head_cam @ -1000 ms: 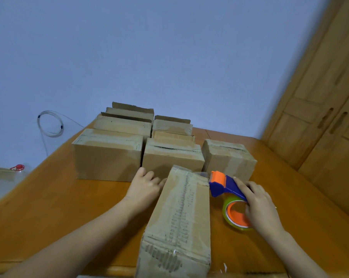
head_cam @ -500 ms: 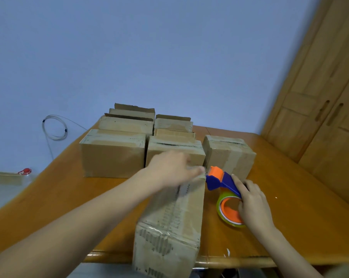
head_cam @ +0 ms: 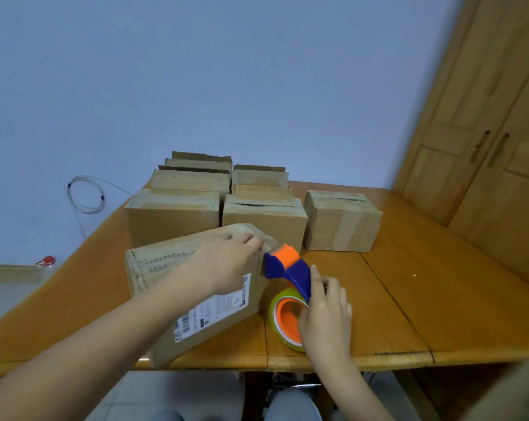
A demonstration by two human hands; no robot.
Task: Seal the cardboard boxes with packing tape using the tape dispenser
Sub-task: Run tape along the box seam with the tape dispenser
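Cardboard box (head_cam: 202, 317), tilted near the front edge of the worktop (head_cam: 393, 299), is held at its upper far corner by the left grip (head_cam: 226, 262). Just to its right stands the tape dispenser (head_cam: 290, 268), clasped by the right grip (head_cam: 327, 317). More boxes (head_cam: 172, 220) cluster behind.

Worn at head height, right at the near edge of the bench (head_cam: 409, 299). Looks forward and down across it toward the blue wall (head_cam: 226, 86), with wooden cupboard doors (head_cam: 485, 177) along the right border. Sits close enough to catch both forearms entering from the bottom border, the left grip (head_cam: 226, 265) on the nearest box (head_cam: 166, 268) and the right grip (head_cam: 327, 311) on the tape dispenser (head_cam: 290, 268) in the lower middle. Takes in, wide-angle, most of the bench top, the stacked boxes (head_cam: 172, 220) behind, and a strip of floor (head_cam: 181, 390) below.
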